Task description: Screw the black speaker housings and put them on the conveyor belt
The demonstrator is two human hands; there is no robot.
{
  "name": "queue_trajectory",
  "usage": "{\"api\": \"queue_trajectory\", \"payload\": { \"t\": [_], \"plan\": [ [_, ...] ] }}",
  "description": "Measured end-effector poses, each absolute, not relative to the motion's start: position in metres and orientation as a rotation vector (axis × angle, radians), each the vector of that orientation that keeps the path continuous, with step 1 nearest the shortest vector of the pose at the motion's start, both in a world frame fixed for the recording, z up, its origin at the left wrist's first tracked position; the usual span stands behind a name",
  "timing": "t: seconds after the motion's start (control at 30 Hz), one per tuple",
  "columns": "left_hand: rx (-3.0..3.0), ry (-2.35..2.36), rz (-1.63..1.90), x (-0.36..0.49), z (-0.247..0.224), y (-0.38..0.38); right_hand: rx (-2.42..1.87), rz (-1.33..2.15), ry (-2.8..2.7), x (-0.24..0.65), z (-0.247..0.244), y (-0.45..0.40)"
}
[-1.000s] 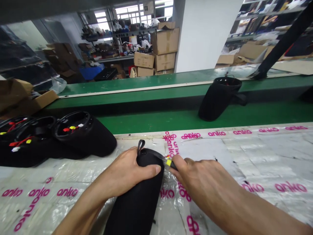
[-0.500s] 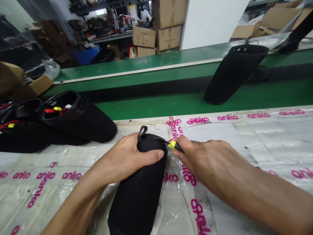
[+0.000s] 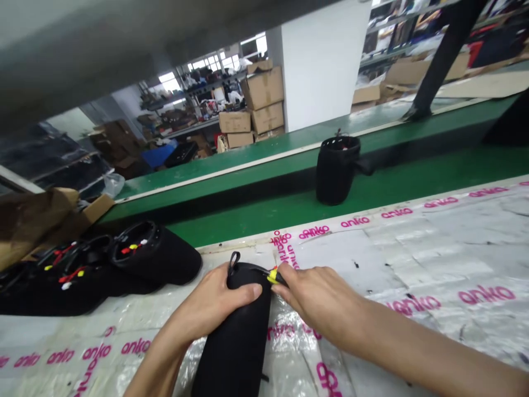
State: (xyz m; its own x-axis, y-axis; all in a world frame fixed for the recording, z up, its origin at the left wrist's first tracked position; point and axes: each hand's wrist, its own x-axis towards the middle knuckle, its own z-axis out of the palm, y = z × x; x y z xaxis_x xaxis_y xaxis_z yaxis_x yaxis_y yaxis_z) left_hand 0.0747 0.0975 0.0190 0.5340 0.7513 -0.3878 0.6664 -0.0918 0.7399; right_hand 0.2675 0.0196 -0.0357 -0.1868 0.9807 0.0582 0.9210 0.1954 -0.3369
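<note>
While the left hand (image 3: 215,300) grips the near black cylinder (image 3: 237,344) at its upper end, the right hand (image 3: 318,292) grasps a yellow-and-black-handled tool (image 3: 274,277).

Left thumb lies across the cloth-like side, beside a small black loop (image 3: 234,261); right fingers closed round the handle, thin shank at the rim, tip depth cannot be told. Cylinder lies on the film-covered table (image 3: 454,248), slanting toward the wearer. Further left: row of black cylinders (image 3: 173,256), open ends showing coloured connectors (image 3: 133,247). Beyond: green surface (image 3: 231,220) bearing one upright black cylinder (image 3: 335,176).
</note>
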Motion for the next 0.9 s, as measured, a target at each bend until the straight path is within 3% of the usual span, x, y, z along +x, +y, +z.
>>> {"api": "queue_trajectory", "payload": {
  "t": [0.23, 0.9],
  "plan": [
    [1.837, 1.14, 0.139, 0.075, 0.024, 0.092, -1.703, 0.417, -2.049, 0.281, -0.019, 0.007],
    [1.933, 1.223, 0.133, 0.078, 0.022, 0.09, -1.735, 0.088, -2.238, 0.271, -0.037, 0.011]
  ]
}}
